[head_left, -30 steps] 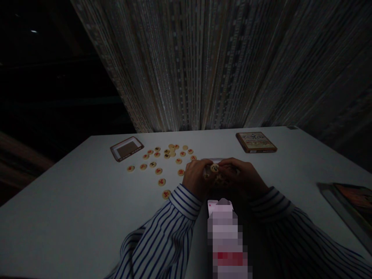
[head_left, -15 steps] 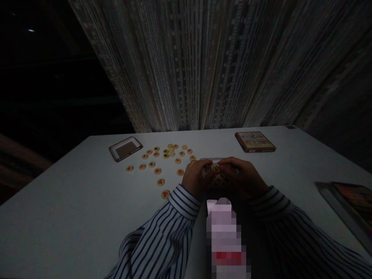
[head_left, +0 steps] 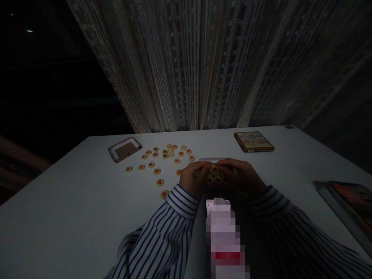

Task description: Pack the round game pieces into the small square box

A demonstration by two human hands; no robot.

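Both hands meet over a small pile of round wooden xiangqi pieces [head_left: 215, 180] that bear dark characters. One xiangqi piece [head_left: 214, 169] stands on top of the pile, between my fingertips. My left hand [head_left: 194, 176] has its fingers closed at the left side of this top piece. From the other side my right hand [head_left: 242, 174] reaches in with closed, bent fingers, its tips at the piece's right edge. Shadow and my fingers hide the sides of the pile. A pale flat object [head_left: 213, 159] shows just behind the hands.
Many loose xiangqi pieces [head_left: 157, 171] with mostly red characters lie scattered to the left. Behind them is an open box tray [head_left: 110, 155]. A printed box [head_left: 254, 141] stands at the back right. A phone [head_left: 208, 207], mostly blurred out, lies in front; a dark-covered item [head_left: 354, 203] sits far right.
My fingers have shifted slightly at the top piece, with the thumbs drawn up, and more of the pile shows beneath. The scattered pieces and boxes have stayed in place.
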